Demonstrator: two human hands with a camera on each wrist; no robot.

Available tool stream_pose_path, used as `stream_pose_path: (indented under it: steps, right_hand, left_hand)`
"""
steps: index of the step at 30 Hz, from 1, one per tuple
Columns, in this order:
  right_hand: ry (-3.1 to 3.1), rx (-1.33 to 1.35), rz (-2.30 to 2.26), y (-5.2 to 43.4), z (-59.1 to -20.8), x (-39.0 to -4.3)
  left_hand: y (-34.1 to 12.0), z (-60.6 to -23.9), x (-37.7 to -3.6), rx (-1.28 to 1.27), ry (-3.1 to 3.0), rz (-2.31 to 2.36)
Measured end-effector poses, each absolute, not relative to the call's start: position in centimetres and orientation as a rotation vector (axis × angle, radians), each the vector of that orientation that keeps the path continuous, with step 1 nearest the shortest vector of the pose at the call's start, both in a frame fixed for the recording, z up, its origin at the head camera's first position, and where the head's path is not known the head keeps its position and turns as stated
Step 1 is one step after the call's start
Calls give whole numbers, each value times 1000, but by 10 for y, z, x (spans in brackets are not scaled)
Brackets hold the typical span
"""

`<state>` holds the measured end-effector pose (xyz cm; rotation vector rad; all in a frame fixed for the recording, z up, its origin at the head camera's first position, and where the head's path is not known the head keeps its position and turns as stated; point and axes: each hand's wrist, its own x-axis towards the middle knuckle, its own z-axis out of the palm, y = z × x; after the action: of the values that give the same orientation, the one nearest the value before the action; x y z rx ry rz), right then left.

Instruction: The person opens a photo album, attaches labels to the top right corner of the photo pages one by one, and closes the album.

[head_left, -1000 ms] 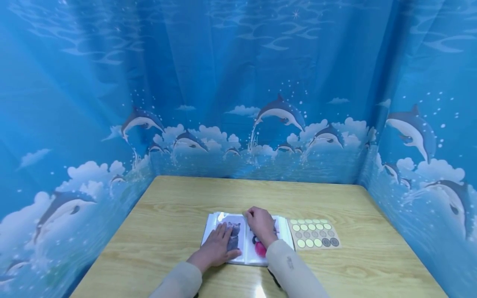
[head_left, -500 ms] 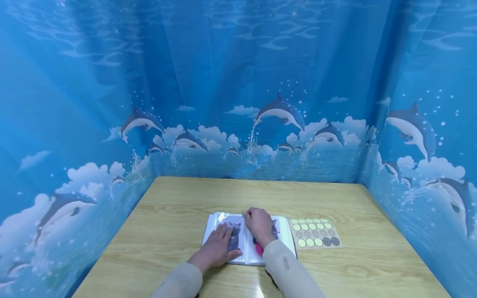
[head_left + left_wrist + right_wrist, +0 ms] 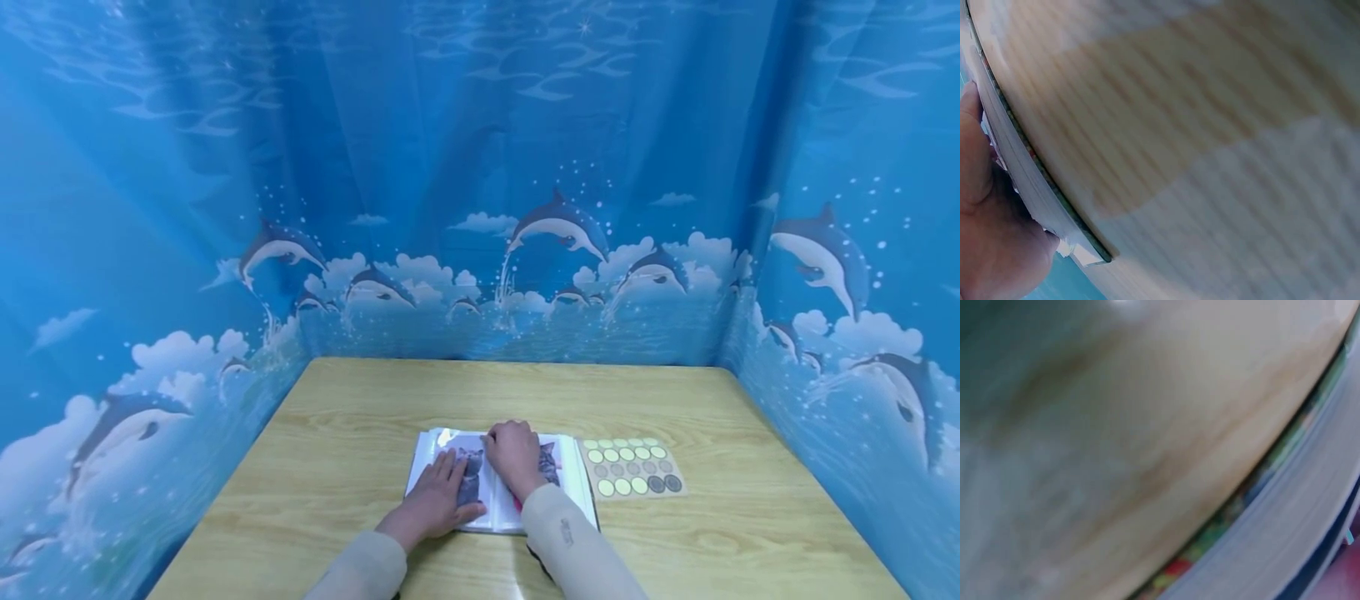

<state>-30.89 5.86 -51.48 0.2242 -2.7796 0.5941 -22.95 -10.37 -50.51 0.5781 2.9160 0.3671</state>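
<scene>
In the head view, the album (image 3: 574, 468) lies open at lower centre on the table (image 3: 375, 400). The left hand (image 3: 435, 497) rests flat, fingers straight, across the left cat photo (image 3: 471, 482). The right hand (image 3: 514, 450), fingers bent at the centre fold, partly hides the right photo (image 3: 550, 464); whether it grips anything cannot be told. A disc sheet (image 3: 633, 469) lies right of the album, a dolphin curtain (image 3: 465, 183) behind. The left wrist view adds, at left, the green cover edge (image 3: 1055, 189); the right wrist view, blurred, shows its coloured pattern at lower right.
</scene>
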Motion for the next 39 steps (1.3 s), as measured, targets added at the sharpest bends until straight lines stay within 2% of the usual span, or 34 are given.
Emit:
stream_pose_path:
  steps: [22,39]
  right_hand:
    - [-2816,209,491,52,-512,-298]
    - [-2873,498,192,55,-515,-286]
  left_hand:
    - [-104,-506,-230,605,2925,391]
    - [-105,-507,-230,624,2936,353]
